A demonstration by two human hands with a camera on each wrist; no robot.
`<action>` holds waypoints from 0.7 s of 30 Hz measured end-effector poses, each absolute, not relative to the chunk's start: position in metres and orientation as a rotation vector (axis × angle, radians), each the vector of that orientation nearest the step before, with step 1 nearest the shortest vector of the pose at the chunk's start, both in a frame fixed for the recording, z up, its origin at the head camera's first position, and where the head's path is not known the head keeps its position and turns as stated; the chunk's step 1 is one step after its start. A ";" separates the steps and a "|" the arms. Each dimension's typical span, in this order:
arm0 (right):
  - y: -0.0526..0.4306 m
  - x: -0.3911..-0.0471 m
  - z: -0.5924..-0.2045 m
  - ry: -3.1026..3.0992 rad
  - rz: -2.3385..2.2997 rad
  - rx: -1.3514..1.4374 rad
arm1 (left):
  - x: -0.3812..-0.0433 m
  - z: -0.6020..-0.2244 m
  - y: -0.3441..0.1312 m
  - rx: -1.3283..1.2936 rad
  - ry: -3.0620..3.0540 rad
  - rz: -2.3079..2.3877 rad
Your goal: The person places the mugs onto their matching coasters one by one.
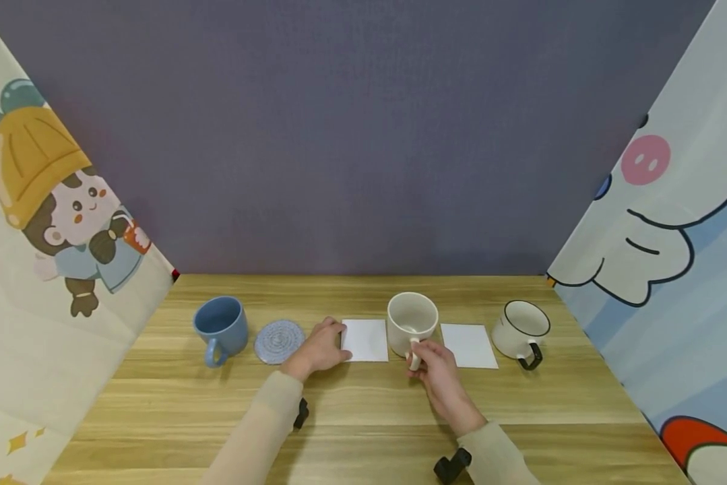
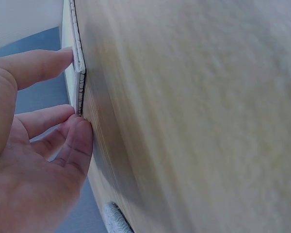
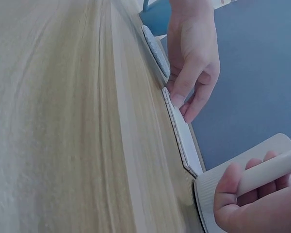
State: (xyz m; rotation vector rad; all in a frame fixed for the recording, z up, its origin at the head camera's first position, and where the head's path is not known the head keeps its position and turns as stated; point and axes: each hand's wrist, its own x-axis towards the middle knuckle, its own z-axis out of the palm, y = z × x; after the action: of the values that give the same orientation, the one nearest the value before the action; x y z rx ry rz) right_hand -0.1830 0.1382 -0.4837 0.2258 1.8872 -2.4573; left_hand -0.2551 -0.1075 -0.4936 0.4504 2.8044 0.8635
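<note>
My right hand grips the handle of a cream mug, its fingers curled round it, as the right wrist view also shows. The mug is upright between two white square coasters, close to the right edge of the first coaster. On that coaster's left side, my left hand holds the edge between thumb and fingers; the coaster lies flat on the table. In the left wrist view, the thumb is on the coaster's edge and the other fingers are at its corner. Whether the mug's base touches the table is hard to tell.
A blue mug stands at the left, beside a round blue-grey woven coaster. Right of the cream mug lies the second white coaster, then a white mug with black rim and handle. A dark panel stands behind the wooden table.
</note>
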 end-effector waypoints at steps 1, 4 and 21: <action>0.138 -0.183 -0.484 1.886 -2.458 0.221 | -0.255 -0.494 -0.108 0.451 2.804 0.864; 0.136 -0.183 -0.483 1.872 -2.468 0.216 | -0.256 -0.495 -0.108 0.451 2.799 0.879; 0.128 -0.183 -0.472 1.866 -2.511 0.175 | -0.255 -0.496 -0.107 0.440 2.792 0.883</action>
State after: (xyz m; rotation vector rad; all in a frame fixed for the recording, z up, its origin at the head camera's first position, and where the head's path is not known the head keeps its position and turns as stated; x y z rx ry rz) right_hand -0.1830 0.1284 -0.4716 0.1749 1.8660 -2.5109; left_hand -0.2553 -0.1071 -0.4957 0.4399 2.7920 0.8832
